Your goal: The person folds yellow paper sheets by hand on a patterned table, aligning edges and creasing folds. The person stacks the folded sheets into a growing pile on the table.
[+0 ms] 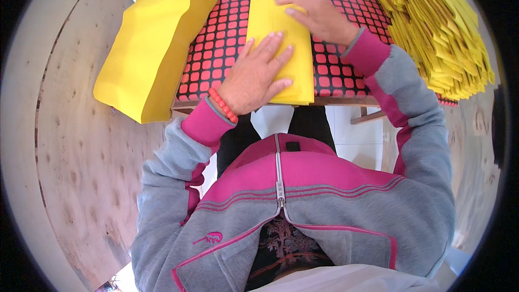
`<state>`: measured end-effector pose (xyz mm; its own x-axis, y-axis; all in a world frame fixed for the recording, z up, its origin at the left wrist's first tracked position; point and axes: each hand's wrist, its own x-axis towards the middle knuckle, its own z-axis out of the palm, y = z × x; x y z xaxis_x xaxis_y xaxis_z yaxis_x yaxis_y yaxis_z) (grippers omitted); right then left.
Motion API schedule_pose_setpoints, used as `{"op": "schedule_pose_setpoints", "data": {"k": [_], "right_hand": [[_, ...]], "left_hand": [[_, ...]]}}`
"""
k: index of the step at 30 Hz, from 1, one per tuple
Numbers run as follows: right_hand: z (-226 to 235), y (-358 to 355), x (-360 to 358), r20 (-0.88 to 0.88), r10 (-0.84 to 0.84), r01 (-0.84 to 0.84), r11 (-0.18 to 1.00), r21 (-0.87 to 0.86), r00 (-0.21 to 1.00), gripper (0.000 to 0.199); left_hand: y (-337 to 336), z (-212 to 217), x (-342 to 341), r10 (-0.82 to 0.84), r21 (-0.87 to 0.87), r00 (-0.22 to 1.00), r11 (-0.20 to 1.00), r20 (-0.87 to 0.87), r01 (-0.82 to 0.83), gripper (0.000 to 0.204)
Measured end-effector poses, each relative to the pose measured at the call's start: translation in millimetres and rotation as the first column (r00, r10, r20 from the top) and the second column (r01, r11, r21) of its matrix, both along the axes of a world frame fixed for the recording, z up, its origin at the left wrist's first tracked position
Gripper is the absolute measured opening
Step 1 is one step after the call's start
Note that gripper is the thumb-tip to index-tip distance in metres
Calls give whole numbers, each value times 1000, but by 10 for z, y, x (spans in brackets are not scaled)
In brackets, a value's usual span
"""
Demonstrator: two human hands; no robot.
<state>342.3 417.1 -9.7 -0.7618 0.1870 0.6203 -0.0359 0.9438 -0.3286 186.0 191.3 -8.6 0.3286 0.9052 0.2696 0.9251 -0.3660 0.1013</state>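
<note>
A folded piece of yellow cloth-like material (278, 16), long and narrow, lies in front of me with its near end at the table's edge. My left hand (257, 75) rests on its nearer half, fingers spread, with a red bead bracelet at the wrist. Farther up, my right hand (320, 19) reaches in over the right edge of the piece; its fingers are stretched out and hold nothing. To the left is a wider yellow piece (151, 32), less tightly folded, with a creased side panel and its near end jutting past the table.
A tall, uneven pile of folded yellow pieces (432, 32) stands at the right end of the table. The table's cover (346, 70) has red squares on black. Wooden boards (81, 146) flank the left side, and a wooden table leg piece (368, 117) shows below the edge.
</note>
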Motion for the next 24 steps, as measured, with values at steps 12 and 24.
{"op": "schedule_pose_setpoints", "data": {"k": [12, 24], "right_hand": [[-281, 184, -588, 313, 166, -205, 974, 98, 935, 50], [-397, 1106, -1027, 229, 19, -70, 974, 216, 973, 53]], "left_hand": [[-81, -45, -74, -142, -147, 986, 977, 85, 153, 74], [-139, -50, -111, -182, -119, 982, 975, 39, 186, 79]]}}
